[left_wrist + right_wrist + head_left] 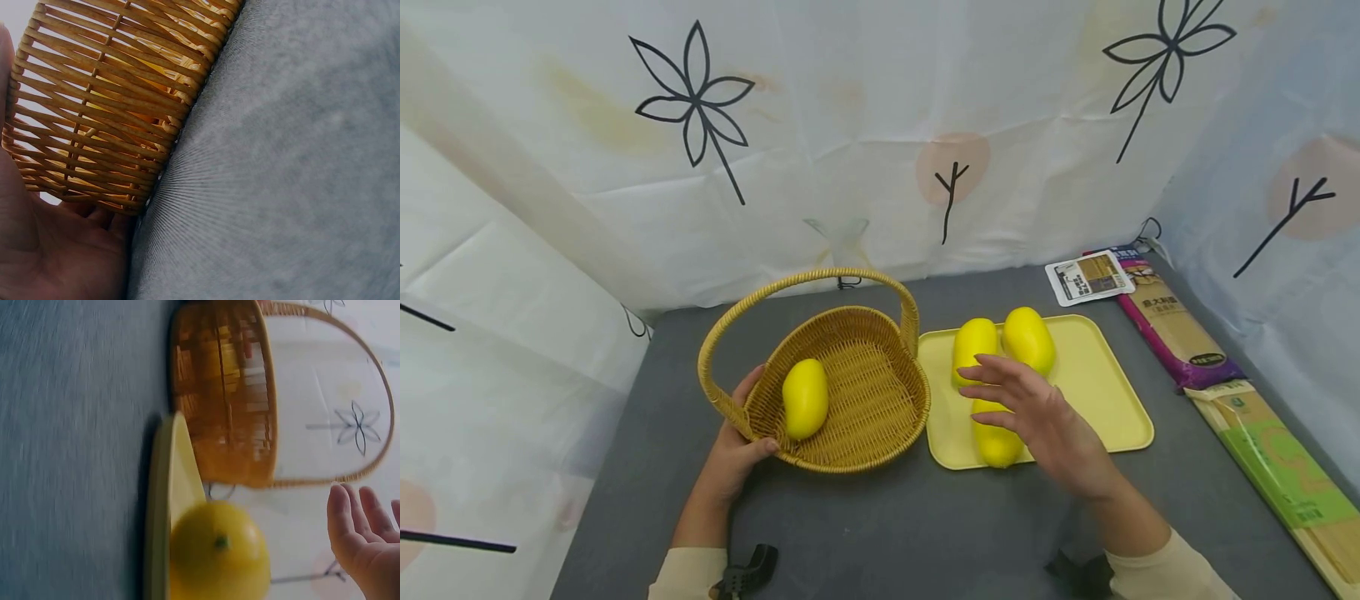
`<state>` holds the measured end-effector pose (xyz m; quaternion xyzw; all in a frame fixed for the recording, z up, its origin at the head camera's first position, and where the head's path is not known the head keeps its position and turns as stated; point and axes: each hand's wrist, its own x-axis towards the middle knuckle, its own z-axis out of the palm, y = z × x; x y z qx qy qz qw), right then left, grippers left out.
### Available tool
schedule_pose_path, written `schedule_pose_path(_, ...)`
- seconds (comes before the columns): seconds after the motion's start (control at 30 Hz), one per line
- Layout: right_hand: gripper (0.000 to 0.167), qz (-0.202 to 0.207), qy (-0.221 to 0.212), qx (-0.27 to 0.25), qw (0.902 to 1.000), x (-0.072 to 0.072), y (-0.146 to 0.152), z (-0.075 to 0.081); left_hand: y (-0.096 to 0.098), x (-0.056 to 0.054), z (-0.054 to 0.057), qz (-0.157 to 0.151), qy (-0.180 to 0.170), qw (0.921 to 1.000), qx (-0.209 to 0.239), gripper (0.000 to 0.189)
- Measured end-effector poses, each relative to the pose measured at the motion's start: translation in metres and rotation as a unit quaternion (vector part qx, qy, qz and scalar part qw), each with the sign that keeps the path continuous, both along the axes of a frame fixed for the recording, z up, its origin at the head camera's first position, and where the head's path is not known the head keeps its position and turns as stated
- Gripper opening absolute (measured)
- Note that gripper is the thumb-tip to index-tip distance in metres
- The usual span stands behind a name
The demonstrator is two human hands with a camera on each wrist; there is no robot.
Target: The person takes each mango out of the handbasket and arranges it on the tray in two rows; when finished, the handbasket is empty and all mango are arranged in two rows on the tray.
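My left hand point(735, 458) grips the left side of a woven wicker basket point(868, 408), thumb at the rim and fingers round the outer wall. The weave point(119, 94) fills much of the left wrist view. Inside the basket, toward the left, lies one yellow mango point(805, 400). Above the yellow tray point(1097, 383) hovers my right hand point(1060, 433), fingers spread and holding nothing. Three mangoes lie on that tray: two at the back, one nearer the front, partly hidden by the hand. A mango point(219, 556) shows below the right hand's fingers in the right wrist view.
Along the right edge lie a purple noodle pack point(1180, 333) and a green noodle pack point(1277, 450). A small white packet point(1090, 277) sits behind the tray. Patterned white cloth point(850, 167) walls the grey table point(865, 533) at the back and sides.
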<state>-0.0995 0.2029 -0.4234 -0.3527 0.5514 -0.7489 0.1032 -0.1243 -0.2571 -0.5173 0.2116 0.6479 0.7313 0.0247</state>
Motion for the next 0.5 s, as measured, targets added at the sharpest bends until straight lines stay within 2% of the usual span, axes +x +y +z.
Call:
schedule_pose_path(0.3, 0.064, 0.041, -0.016, -0.006, 0.999, 0.002, -0.046, -0.004, -0.001, -0.001, 0.0, -0.001, 0.005, 1.0, 0.001, 0.105)
schedule_pose_path(0.5, 0.073, 0.038, -0.014, 0.005, 0.9992, -0.001, -0.078, -0.004, -0.001, -0.001, 0.0, 0.0, 0.004, 1.0, -0.001, 0.105)
